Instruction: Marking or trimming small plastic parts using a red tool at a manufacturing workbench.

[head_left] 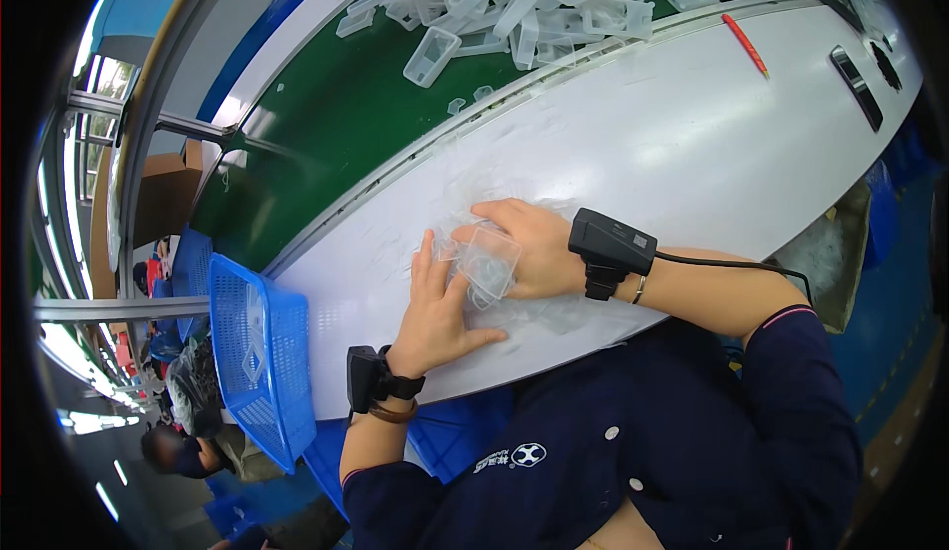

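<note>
A small clear plastic box (491,261) is between my hands, tilted above the white worktop (682,135). My right hand (539,251) is closed around its far right side, with some fingers partly hidden behind the see-through plastic. My left hand (433,311) is beside the box's left edge, fingers stretched and thumb apart. Its index finger is close to the box; whether they touch is hard to make out. Thin clear plastic film or bags (563,315) lie crumpled under and around both hands.
A heap of clear plastic boxes (534,6) sits on the green conveyor belt (316,125) beyond the metal edge. At left stands a blue basket (287,372). A red pen (745,44) and a dark handheld object (857,87) lie far right. Another person (183,448) is at lower left.
</note>
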A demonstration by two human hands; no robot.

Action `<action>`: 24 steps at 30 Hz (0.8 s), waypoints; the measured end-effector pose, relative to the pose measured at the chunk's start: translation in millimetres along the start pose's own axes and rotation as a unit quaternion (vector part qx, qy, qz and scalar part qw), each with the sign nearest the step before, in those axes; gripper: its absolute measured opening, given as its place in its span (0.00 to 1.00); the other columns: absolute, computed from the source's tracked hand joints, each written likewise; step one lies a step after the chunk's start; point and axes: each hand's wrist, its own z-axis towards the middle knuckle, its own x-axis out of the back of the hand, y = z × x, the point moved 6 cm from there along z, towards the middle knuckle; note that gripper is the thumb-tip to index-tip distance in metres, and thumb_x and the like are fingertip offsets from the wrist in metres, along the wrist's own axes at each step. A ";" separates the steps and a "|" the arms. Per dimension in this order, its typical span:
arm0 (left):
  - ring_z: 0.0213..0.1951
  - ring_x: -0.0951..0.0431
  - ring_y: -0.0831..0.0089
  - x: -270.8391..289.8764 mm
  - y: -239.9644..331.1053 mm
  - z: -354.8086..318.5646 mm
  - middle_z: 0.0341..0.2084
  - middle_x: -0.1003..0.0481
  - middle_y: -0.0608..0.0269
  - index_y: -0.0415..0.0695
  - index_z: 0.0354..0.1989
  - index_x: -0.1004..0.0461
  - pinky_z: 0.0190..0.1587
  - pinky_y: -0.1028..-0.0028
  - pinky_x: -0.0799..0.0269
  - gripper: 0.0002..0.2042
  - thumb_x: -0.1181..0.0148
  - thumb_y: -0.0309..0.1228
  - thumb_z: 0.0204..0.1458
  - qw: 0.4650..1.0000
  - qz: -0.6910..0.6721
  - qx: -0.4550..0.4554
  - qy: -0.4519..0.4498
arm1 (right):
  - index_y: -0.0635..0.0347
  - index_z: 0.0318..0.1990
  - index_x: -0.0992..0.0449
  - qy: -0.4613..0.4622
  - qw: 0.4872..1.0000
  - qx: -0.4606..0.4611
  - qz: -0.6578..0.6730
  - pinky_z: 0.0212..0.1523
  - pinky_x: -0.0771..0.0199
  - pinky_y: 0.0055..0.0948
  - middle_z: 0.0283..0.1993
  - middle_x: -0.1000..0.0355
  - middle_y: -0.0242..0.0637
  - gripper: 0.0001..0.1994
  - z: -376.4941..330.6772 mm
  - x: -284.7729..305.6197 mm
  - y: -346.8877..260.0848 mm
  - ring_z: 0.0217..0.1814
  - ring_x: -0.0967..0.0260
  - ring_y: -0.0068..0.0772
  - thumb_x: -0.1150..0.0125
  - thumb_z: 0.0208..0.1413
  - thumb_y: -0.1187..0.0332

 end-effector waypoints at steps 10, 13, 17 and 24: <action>0.63 0.58 0.40 22.4 -72.3 36.6 0.62 0.59 0.40 0.47 0.59 0.48 0.61 0.53 0.53 0.44 0.32 0.34 0.27 0.972 -0.069 0.047 0.222 | 0.54 0.50 0.33 0.034 0.999 -0.022 -0.034 0.53 0.38 0.37 0.46 0.33 0.42 0.31 65.3 -28.8 52.5 0.52 0.40 0.48 0.33 0.31 0.63; 0.58 0.43 0.49 25.9 -77.3 55.4 0.55 0.41 0.47 0.43 0.56 0.44 0.56 0.60 0.42 0.42 0.32 0.34 0.25 0.963 -0.154 0.077 0.206 | 0.55 0.52 0.33 0.088 0.994 -0.003 -0.058 0.53 0.37 0.36 0.49 0.34 0.44 0.32 72.9 -13.4 58.6 0.52 0.39 0.47 0.33 0.34 0.61; 0.50 0.35 0.52 21.2 -62.2 50.1 0.47 0.33 0.50 0.42 0.53 0.40 0.51 0.62 0.38 0.38 0.34 0.31 0.26 0.946 -0.207 0.086 0.234 | 0.54 0.52 0.33 -0.024 0.991 -0.103 0.080 0.50 0.35 0.34 0.49 0.34 0.44 0.30 56.4 -7.8 55.8 0.49 0.35 0.46 0.34 0.37 0.61; 0.47 0.37 0.47 9.1 8.0 7.4 0.47 0.37 0.43 0.42 0.55 0.41 0.49 0.59 0.40 0.36 0.36 0.33 0.31 0.976 -0.100 -0.030 0.193 | 0.46 0.53 0.33 -0.100 0.995 -0.003 -0.009 0.59 0.48 0.45 0.52 0.35 0.39 0.32 -5.0 20.6 2.4 0.55 0.42 0.46 0.35 0.33 0.66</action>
